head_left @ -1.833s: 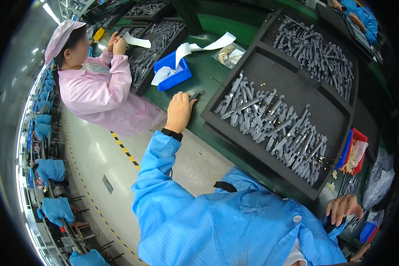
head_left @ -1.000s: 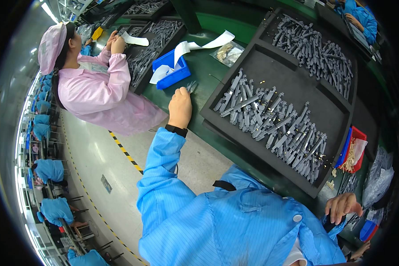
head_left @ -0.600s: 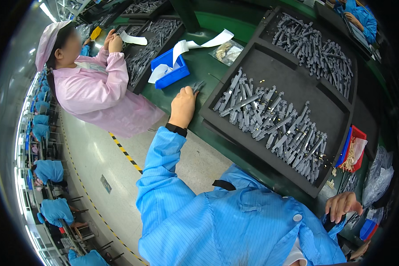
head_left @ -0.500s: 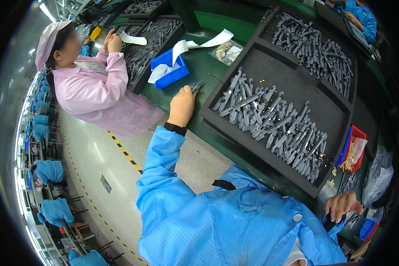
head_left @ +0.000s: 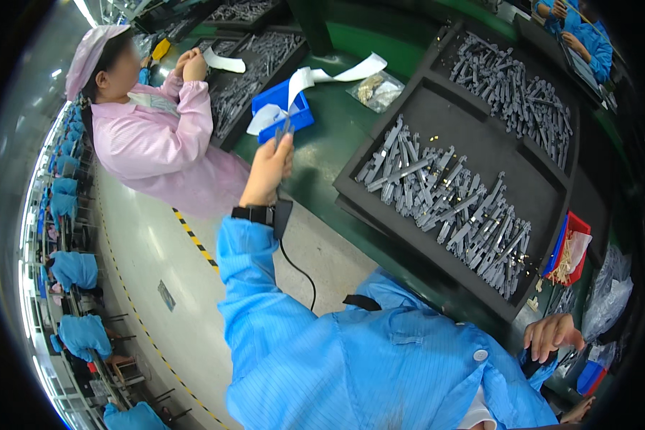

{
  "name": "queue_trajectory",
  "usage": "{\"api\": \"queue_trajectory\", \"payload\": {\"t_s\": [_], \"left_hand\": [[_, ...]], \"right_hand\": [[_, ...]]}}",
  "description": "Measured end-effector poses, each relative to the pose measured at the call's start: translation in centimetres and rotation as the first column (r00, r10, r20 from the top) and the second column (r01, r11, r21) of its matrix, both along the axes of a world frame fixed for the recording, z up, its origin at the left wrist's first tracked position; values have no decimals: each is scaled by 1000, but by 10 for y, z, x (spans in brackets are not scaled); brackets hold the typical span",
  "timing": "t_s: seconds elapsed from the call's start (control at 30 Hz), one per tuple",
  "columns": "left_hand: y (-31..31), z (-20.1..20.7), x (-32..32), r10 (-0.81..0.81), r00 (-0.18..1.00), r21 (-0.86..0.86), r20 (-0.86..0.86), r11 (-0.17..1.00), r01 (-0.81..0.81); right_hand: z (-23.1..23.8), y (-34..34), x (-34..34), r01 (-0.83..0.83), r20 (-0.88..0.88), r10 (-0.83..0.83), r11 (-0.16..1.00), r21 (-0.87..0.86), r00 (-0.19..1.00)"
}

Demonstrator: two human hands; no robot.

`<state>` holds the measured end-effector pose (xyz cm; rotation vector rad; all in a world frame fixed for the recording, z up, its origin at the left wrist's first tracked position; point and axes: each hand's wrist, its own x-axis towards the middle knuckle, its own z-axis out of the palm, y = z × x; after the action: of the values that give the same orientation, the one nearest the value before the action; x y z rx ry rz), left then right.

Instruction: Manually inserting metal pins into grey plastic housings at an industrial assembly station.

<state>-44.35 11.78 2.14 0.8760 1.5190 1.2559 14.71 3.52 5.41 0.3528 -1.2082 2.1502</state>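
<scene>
My left hand (head_left: 267,170) is closed around slim grey plastic parts (head_left: 285,130), whose upper ends stick out past the thumb. It is raised in front of a blue bin (head_left: 309,115) that has a white paper strip (head_left: 344,73) draped over its side. On that wrist sits a black band with a small device and a cable. My right hand (head_left: 552,335) hangs at the lower right with fingers apart, and nothing shows in it. Between the hands lies a black foam tray (head_left: 437,115) with a heap of similar grey parts (head_left: 448,201).
Behind the heap, another tray section holds more grey parts (head_left: 512,93). A red bin (head_left: 577,247) and clear plastic bags (head_left: 609,294) stand at the right. A bag of small parts (head_left: 377,91) lies beyond the blue bin. A person in pink (head_left: 147,143) works at the left.
My left hand has moved left, away from the tray, and turned upright with the grey parts, now overlapping the blue bin's near edge. My right hand has stayed nearly still.
</scene>
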Motion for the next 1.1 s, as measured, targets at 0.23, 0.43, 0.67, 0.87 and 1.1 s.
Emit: {"api": "queue_trajectory", "payload": {"t_s": [0.23, 0.43, 0.67, 0.87, 1.1], "left_hand": [[-48, 68, 61, -222, 941, 143, 256, 971, 190], [-99, 116, 108, -506, 861, 288, 55, 834, 472], [-90, 133, 239, -971, 130, 314, -198, 63, 947], [-92, 105, 333, -965, -181, 349, -188, -238, 907], [-94, 50, 404, -975, -213, 90, -56, -218, 972]], "right_hand": [[28, 2, -9, -101, 35, 97, 988, 119, 995], [26, 4, -10, -168, -16, 174, 968, 185, 985], [2, -23, -9, -103, -101, 116, 987, 123, 988], [-32, -79, 17, 0, -197, 1, 1000, 4, 980], [-80, -140, 41, 260, -241, -285, 957, -130, 928]]}}
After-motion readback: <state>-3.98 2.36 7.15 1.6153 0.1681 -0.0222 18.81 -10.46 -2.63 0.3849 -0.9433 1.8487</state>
